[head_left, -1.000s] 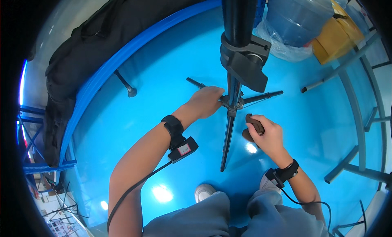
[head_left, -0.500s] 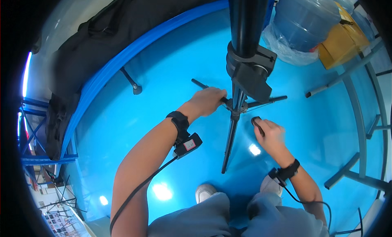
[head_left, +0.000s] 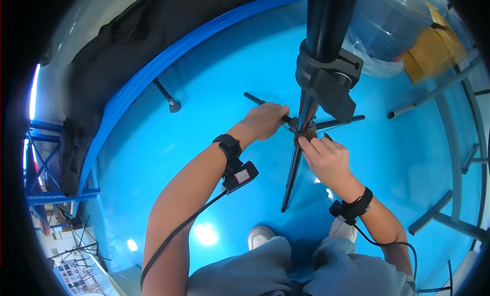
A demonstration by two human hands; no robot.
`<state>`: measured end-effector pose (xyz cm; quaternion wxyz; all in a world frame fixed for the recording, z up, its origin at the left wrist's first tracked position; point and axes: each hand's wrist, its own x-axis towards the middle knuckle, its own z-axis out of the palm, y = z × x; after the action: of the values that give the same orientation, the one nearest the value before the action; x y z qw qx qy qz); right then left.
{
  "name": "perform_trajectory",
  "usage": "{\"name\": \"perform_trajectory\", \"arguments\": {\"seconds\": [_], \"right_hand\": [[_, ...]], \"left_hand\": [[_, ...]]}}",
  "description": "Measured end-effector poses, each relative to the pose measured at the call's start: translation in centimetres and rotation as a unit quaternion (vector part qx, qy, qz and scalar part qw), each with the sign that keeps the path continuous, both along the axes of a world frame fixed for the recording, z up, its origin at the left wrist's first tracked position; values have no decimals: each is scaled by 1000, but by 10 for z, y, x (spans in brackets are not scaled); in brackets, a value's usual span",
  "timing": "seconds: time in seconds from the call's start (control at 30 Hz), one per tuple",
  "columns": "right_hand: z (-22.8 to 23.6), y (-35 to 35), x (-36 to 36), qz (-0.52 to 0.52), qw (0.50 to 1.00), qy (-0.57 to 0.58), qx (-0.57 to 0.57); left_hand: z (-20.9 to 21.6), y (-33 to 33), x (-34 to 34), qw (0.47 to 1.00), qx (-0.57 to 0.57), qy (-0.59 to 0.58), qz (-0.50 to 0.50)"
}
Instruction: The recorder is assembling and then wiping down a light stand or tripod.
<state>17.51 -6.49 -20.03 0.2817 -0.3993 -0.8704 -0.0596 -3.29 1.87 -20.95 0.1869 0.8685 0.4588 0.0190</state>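
I have my left grip point(head_left: 263, 121) curled round a leg point(head_left: 251, 97) of the tripod stand point(head_left: 308, 109), its long axis upright between my grips. My right grip point(head_left: 326, 161) pinches a brown piece point(head_left: 308, 138) at its hub point(head_left: 294, 124).

Tripod point(head_left: 307, 111) cut off above, brown item point(head_left: 309, 136) mostly hidden, yellow box point(head_left: 433, 52) partly blurred

A workshop or storeroom, by its blue rack point(head_left: 168, 54), plastic tub point(head_left: 390, 28) and box point(head_left: 433, 50)

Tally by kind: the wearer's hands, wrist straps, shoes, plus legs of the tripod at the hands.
Hands: 2
Wrist straps: 2
Shoes: 2
Tripod legs: 3
Total: 9
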Motion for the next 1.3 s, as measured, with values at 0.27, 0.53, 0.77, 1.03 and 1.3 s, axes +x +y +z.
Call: {"name": "perform_trajectory", "arguments": {"seconds": [0.27,0.53,0.77,1.03,1.3], "right_hand": [[5,2,-6,-11,999,-38,12],[9,0,37,-16,999,-32,7],[-6,14,-17,39,999,-9,-15],[-1,0,-3,-15,996,44,-76],[3,-8,-4,-42,991,68,-107]], "left_hand": [[10,1,8,997,-52,49,39],[-1,1,3,999,-30,20,10],[0,1,4,999,-23,27,10],[-4,1,6,1000,0,27,-7],[13,-2,6,998,-35,49,20]]}}
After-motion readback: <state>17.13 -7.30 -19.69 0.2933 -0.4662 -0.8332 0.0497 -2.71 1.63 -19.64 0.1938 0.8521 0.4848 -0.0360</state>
